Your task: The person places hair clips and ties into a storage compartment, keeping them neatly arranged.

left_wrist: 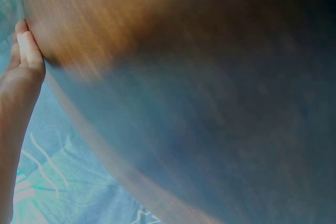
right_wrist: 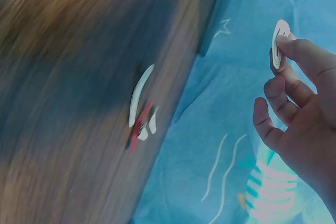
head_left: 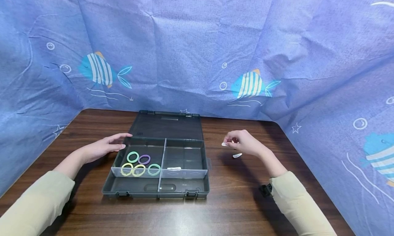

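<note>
My right hand (head_left: 244,142) pinches a white snap hair clip (right_wrist: 281,44) between thumb and fingertips, above the table to the right of a dark translucent divided box (head_left: 183,194). Below it lie another white hair clip (right_wrist: 140,95) and a few small red and white pieces (right_wrist: 140,129), too blurred to name surely. My left hand (head_left: 100,148), fingers extended, is at the box's left wall. Several coloured hair ties, among them a purple one (head_left: 144,159), lie in the back left compartment. A white hair clip (head_left: 174,169) lies in the back right compartment, by the divider.
The box's lid (head_left: 167,126) lies folded back behind it. A brown wooden table (head_left: 234,208) carries everything. Blue fish-printed cloth (head_left: 191,51) hangs along the table's back and sides. A black band (head_left: 265,190) shows at the right sleeve.
</note>
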{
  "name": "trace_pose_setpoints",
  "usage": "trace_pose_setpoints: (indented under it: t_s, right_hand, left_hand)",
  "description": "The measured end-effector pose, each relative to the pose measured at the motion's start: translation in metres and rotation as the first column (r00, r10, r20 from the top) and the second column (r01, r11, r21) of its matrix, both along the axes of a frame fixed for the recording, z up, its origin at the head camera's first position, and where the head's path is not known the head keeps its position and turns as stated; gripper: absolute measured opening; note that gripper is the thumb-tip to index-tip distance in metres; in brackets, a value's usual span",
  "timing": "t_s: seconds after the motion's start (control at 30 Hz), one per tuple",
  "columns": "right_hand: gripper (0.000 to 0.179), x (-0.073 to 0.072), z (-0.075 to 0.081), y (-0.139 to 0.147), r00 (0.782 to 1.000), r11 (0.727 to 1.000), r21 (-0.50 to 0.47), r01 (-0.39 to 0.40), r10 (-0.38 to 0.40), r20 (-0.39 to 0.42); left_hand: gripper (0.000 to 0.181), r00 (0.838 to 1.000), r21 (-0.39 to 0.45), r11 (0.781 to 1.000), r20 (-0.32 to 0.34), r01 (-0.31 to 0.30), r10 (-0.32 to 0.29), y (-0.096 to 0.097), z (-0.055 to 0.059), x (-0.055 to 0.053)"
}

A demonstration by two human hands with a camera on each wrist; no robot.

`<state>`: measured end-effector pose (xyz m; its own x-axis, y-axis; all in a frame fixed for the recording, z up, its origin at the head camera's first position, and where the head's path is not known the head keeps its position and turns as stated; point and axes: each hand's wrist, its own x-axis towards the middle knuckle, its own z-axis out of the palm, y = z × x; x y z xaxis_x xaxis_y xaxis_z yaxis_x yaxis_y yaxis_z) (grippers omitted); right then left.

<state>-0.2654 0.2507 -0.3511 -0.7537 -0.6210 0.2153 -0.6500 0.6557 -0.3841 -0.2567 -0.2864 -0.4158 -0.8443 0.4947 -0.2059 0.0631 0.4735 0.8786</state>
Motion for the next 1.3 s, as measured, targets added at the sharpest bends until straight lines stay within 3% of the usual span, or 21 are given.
trace_pose_setpoints:
  t_s: [0.4, 0.73, 1.0, 1.3]
  right_hand:
    - [0.008, 0.006, 0.011, -0.028, 0.993, 0.994, -0.074, -0.083, 0.076, -0.095]
    - [0.007, 0.009, 0.011, -0.051, 0.995, 0.991, -0.105, -0.086, 0.080, -0.061]
    - [0.006, 0.009, 0.007, -0.072, 0.993, 0.985, -0.136, -0.103, 0.095, -0.065]
    - [0.005, 0.003, -0.003, -0.092, 0.991, 0.982, -0.139, -0.126, 0.119, -0.054]
  left_hand:
    - [0.052, 1.000, 0.017, 1.000, 0.003, 0.002, -0.002, 0.001, 0.003, 0.002]
    - [0.051, 1.000, 0.020, 1.000, 0.020, -0.010, 0.009, 0.000, -0.002, -0.001]
    - [0.051, 1.000, 0.023, 1.000, 0.005, -0.002, 0.001, 0.001, 0.001, 0.001]
    - [0.051, 1.000, 0.018, 1.000, 0.010, -0.010, 0.010, 0.001, -0.001, 0.000]
